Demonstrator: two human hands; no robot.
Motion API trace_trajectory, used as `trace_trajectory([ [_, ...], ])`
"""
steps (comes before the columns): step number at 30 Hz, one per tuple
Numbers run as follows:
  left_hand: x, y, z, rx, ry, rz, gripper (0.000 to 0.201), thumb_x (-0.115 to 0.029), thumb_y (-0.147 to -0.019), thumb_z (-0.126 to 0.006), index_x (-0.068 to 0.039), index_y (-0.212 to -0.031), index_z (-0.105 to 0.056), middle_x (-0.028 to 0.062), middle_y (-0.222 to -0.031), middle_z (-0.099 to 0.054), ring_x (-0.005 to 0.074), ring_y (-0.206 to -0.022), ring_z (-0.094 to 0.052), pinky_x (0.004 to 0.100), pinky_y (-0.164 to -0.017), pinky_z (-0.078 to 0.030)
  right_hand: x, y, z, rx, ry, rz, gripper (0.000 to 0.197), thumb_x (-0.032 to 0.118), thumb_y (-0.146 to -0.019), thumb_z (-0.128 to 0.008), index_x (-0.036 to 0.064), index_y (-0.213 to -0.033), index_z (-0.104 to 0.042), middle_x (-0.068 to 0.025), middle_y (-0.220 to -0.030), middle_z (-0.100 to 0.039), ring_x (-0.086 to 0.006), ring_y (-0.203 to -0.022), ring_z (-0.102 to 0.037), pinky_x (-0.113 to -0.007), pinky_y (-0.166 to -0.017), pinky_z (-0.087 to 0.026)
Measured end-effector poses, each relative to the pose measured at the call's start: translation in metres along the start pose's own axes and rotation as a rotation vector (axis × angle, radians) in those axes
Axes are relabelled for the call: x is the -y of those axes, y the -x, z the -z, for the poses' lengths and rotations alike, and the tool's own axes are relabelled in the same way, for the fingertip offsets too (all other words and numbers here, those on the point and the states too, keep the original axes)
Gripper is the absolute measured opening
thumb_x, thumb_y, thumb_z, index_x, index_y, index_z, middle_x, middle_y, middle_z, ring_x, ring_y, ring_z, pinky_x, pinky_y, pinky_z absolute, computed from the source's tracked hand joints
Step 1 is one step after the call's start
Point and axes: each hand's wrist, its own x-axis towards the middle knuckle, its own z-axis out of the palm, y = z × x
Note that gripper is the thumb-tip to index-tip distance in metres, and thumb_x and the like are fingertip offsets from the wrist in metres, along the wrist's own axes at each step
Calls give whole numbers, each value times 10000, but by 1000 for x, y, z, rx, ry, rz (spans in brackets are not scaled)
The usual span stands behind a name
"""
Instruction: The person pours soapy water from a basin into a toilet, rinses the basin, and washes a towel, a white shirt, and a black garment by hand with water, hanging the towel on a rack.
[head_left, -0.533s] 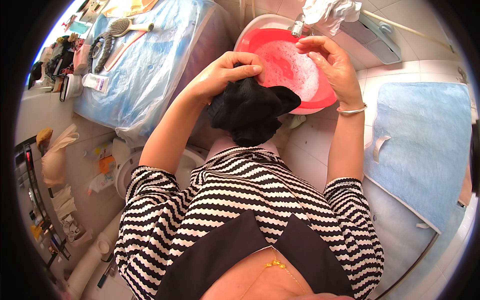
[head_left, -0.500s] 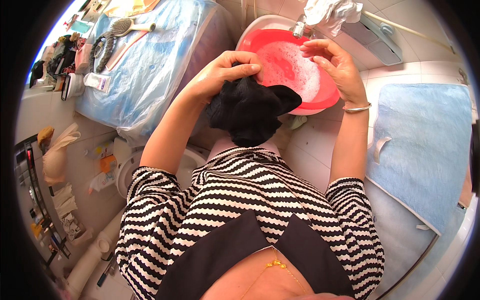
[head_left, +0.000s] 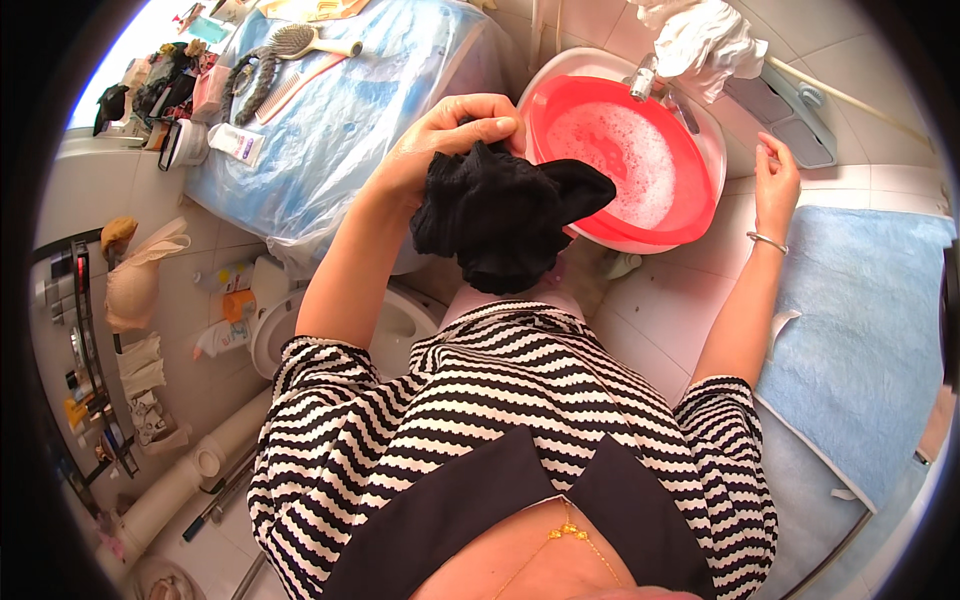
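Note:
My left hand (head_left: 455,140) is closed on a bunched black cloth garment (head_left: 500,215), its thumb pressed against the fingers. The garment hangs in front of my striped shirt, with one flap sticking out to the right; its exact kind is hidden by the folds. Beyond it, a red basin (head_left: 697,180) of foamy water rests in a white sink (head_left: 540,80). My right hand (head_left: 777,185) is to the right of the basin, its fingers loosely bent and nothing visible in them. It is nearest to a grey wall-side holder (head_left: 790,115).
A faucet (head_left: 643,78) reaches over the basin, with white crumpled cloth (head_left: 705,40) beside it. At left, a plastic-covered surface (head_left: 400,70) bears a hairbrush (head_left: 310,42), a comb (head_left: 300,88) and a tube (head_left: 236,145). A blue towel (head_left: 860,320) hangs at right.
My right hand has moved right, away from over the basin's edge. My left hand keeps its hold on the black garment. The whole view has shifted slightly.

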Motion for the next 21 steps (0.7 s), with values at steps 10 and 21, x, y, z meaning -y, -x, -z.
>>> trace_trajectory([
  [10, 4, -9, -7, 45, -156, -5, 226, -172, -935, -529, 4, -800, -570, 63, -780, -592, 143, -771, -611, 257, -723, -486, 209, 62, -58, 525, -297, 521, 148, 57, -799, -658, 3, -935, -635, -33, -748, -569, -111, -642, -526, -231, -606, -433],
  [21, 19, -23, -3, 139, -166, 28, 219, -173, -951, -489, 16, -1010, -584, 66, -754, -617, 127, -765, -605, 237, -737, -470, 170, 66, -78, 670, -538, 208, 76, 64, -855, -619, -3, -855, -584, -10, -718, -559, -76, -657, -524, -235, -610, -441],
])
